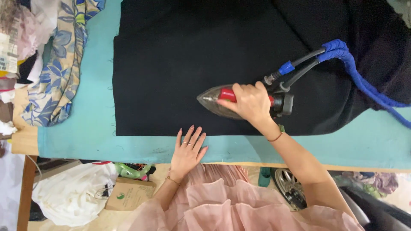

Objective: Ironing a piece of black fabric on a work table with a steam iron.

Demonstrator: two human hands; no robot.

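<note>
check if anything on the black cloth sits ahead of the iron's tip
Nothing visible does. The iron, held by the right hand, points left over bare black cloth as far as its left edge. The left hand lies flat at the cloth's near edge, below the iron's line, not ahead of its tip.

Wide ironing table (pixel 25 143) of pale wood, spread with a turquoise cover (pixel 85 128) from left edge to right edge of the frame. Directly on the cover, a large black cloth (pixel 180 55) lying flat across the centre and upper right, its lower hem running straight just above the near edge. At upper left, a floral blue-and-cream fabric (pixel 64 64) draped over the cover's end, beside a heap of pale clothes (pixel 17 30) in the corner.
</note>
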